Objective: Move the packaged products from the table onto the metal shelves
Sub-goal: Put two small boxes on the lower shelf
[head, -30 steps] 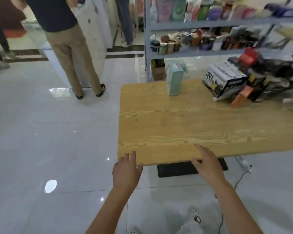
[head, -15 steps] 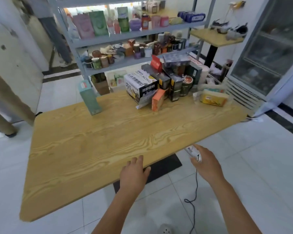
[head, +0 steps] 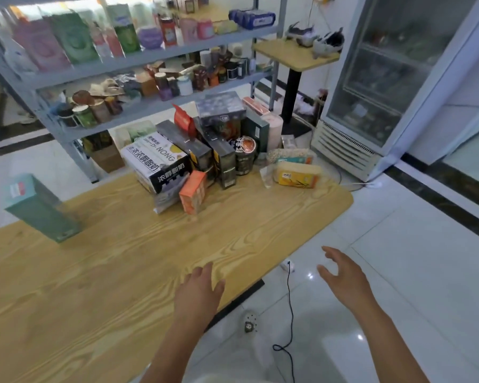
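Observation:
A wooden table point(head: 108, 272) carries a cluster of packaged products at its far side: a white milk carton case point(head: 156, 164), an orange box point(head: 193, 192), dark boxes point(head: 223, 158), a can point(head: 244, 154) and a yellow packet point(head: 297, 174). A teal box point(head: 40, 208) stands alone at the far left. Behind the table are the grey metal shelves point(head: 138, 60), stocked with goods. My left hand point(head: 198, 295) hovers open over the table's near edge. My right hand point(head: 343, 275) hangs open over the floor, right of the table. Neither hand holds anything.
A glass-door fridge point(head: 393, 78) stands at the right. A small round wooden table point(head: 293, 55) sits beside the shelves. A black cable point(head: 289, 313) trails across the white tiled floor below my right hand.
The view has swung right and closer to the table; the products now sit nearer the centre. Both hands stay open and empty, the left now over the tabletop.

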Motion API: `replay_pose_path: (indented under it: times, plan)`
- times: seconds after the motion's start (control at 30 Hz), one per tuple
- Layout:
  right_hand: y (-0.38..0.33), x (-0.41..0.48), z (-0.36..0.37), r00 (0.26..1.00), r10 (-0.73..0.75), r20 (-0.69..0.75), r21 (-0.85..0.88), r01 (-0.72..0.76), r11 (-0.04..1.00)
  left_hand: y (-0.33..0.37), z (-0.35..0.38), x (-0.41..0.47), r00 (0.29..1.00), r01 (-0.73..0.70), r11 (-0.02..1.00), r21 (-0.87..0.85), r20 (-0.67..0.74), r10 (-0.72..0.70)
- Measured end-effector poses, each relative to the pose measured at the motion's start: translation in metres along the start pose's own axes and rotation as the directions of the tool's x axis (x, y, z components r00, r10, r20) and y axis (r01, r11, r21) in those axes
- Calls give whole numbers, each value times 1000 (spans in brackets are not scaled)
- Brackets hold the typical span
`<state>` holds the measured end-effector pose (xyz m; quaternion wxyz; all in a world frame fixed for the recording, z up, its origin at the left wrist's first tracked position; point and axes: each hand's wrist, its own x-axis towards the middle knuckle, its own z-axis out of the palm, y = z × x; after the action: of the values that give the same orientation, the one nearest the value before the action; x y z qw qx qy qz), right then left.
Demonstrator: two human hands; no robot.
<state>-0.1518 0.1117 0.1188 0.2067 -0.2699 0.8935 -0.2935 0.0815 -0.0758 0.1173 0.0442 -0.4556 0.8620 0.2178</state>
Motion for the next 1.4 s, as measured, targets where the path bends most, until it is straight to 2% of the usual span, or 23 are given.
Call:
replay_pose_path:
  times: [0.17, 0.27, 0.37, 0.53, 0.8, 0.93, 1.1, 1.2, 1.3, 1.4]
  plan:
    - [-11, 91, -24, 1000, -6, -15, -43, 5, 999, 30, -17, 101, 997, 42, 997, -72, -67, -47]
    - [-25, 142, -34, 999, -47, -20, -87, 45, 995, 34, -34, 155, 978, 113, 989, -98, -165, -128]
    - [-29, 178, -30, 998, -61, 6, -92, 62, 994, 29, -39, 194, 954, 232, 968, -93, -174, -245]
    - [-31, 230, -22, 991, -111, 70, -126, 119, 985, 24, -37, 228, 915, 346, 929, -128, -172, -364]
    - [-34, 328, -26, 966, -219, 139, -322, 253, 912, 32, -36, 261, 793, 510, 846, -151, -298, -531]
    - [-30, 360, -19, 949, -208, 237, -407, 291, 866, 39, -34, 274, 780, 539, 815, -215, -237, -579]
    - [-23, 384, -13, 926, -165, 339, -496, 325, 805, 51, -21, 271, 785, 517, 821, -241, -248, -568]
    - [-27, 391, -13, 923, -143, 357, -558, 333, 760, 56, -22, 265, 771, 514, 770, -379, -190, -608]
    - [-33, 399, -13, 914, -125, 387, -544, 335, 769, 66, -23, 259, 785, 521, 720, -459, -73, -615]
    - [-37, 399, -11, 905, -133, 405, -478, 334, 812, 82, -20, 250, 790, 552, 728, -406, -24, -612]
